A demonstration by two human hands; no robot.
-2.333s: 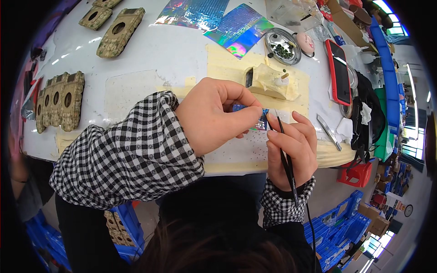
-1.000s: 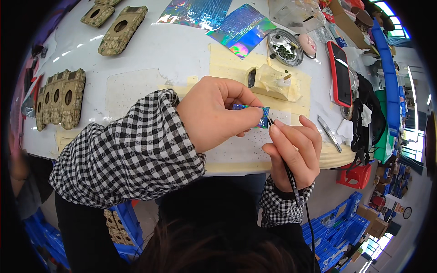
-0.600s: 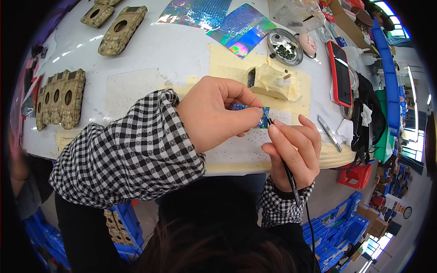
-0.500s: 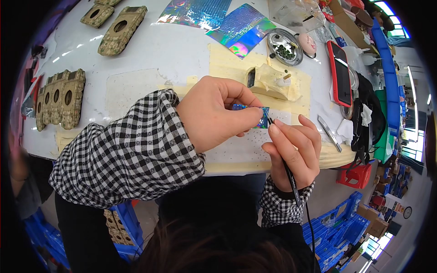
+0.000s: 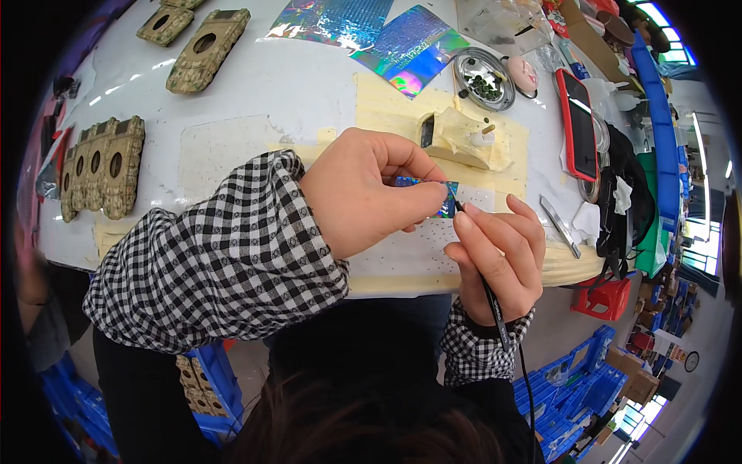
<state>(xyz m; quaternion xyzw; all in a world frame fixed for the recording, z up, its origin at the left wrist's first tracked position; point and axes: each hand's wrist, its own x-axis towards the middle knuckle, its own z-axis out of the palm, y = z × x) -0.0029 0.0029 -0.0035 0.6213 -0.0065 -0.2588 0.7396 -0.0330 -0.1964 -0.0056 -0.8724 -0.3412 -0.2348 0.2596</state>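
Between the thumb and fingers of my left hand (image 5: 369, 192) is a small piece of shiny blue holographic sticker sheet (image 5: 448, 203). My right hand (image 5: 502, 255) is closed round slim black tweezers (image 5: 492, 301), held like a pen. Their tip meets the right edge of the sheet piece, close to my left thumb; whether anything sits at the tip is too small to tell. Just beyond my hands stands a tape-covered block (image 5: 462, 143) with a small white pot and stick on it.
Camouflage model tank hulls (image 5: 209, 50) lie at the far left, and several more (image 5: 124, 166) stand at the left. Larger holographic sheets (image 5: 410, 50) lie at the back. A round dish (image 5: 485, 81) holds small dark green parts. To the right are a red-cased phone (image 5: 576, 124) and a knife (image 5: 559, 224).
Barely anything differs: the tweezers' tip has shifted very slightly at the sheet piece. Both hands keep their places.
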